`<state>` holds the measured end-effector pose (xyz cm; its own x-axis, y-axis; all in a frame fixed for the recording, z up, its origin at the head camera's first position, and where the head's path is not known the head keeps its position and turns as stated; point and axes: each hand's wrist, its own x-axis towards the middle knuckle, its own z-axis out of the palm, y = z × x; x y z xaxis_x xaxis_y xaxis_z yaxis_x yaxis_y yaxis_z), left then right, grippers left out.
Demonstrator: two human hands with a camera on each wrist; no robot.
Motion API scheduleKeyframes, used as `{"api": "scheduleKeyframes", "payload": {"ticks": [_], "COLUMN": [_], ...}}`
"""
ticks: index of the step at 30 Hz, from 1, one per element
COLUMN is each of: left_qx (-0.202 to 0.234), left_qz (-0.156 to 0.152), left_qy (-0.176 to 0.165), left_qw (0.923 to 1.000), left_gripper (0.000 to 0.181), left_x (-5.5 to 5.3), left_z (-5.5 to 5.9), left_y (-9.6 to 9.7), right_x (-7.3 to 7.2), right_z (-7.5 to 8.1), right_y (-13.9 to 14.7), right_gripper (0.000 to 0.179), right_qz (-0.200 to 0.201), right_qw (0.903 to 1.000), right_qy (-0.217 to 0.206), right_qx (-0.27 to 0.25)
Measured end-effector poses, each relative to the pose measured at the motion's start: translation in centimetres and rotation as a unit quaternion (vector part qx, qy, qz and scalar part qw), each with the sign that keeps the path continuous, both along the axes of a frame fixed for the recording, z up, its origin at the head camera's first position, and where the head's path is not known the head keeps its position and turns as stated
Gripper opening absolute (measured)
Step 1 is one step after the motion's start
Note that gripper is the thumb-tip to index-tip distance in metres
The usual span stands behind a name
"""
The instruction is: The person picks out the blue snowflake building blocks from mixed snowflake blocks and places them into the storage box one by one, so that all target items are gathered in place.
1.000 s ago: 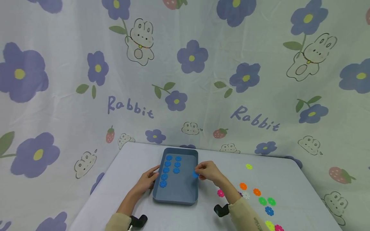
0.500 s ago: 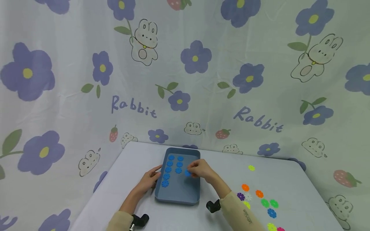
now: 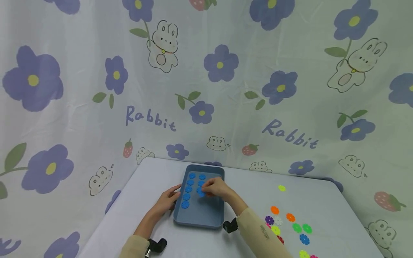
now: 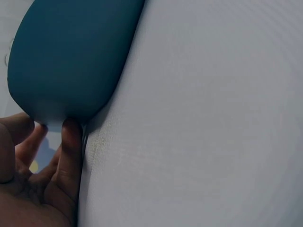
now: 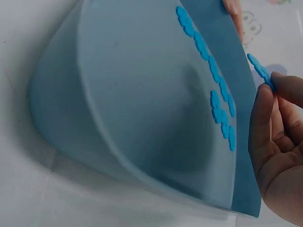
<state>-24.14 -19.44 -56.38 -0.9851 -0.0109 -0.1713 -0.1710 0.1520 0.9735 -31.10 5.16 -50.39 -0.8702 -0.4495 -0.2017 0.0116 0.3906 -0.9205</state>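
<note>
In the head view, my right hand [image 3: 217, 187] is above a grey-blue tray [image 3: 199, 222]. Between its thumb and fingers it pinches a blue flower-shaped disc [image 5: 260, 71], held off the tray floor and tilted in the right wrist view. Two columns of similar blue discs [image 3: 186, 196] lie inside, the left one longer; my right hand partly covers the other column. My left hand [image 3: 166, 200] rests at the tray's left side. The left wrist view shows its fingertips touching the outer wall of the tray [image 4: 71, 56].
Loose flower-shaped discs in several colours lie right of the tray, among them an orange disc [image 3: 290, 217], a green disc [image 3: 307, 228] and a blue disc [image 3: 304, 239]. A patterned curtain [image 3: 238, 107] hangs behind the white table [image 3: 155, 172].
My right hand has carried the blue disc leftward from the tray's right edge to the second column. My left hand stays at the tray's left side. The head view has shifted slightly.
</note>
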Motion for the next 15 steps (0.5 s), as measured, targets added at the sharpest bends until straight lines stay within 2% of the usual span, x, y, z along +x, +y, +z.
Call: {"api": "scheduleKeyframes", "payload": {"ticks": [8,15], "left_qx": [-0.010,-0.002], "left_qz": [0.004,-0.002], "left_qy": [0.001,0.002], "left_qw": [0.9999,1.0000], "left_gripper": [0.048,0.048], "left_x": [0.1,0.0], "left_z": [0.0,0.0], "left_y": [-0.1,0.1], "right_x": [-0.8,-1.2], "right_z": [-0.9,-1.9], "right_y": [-0.8,-1.1], "right_gripper": [0.007,0.006], "right_qz": [0.012,0.006], "right_qw": [0.9999,0.9998], "right_qy": [-0.010,-0.011], "right_qx": [0.002,0.018]}}
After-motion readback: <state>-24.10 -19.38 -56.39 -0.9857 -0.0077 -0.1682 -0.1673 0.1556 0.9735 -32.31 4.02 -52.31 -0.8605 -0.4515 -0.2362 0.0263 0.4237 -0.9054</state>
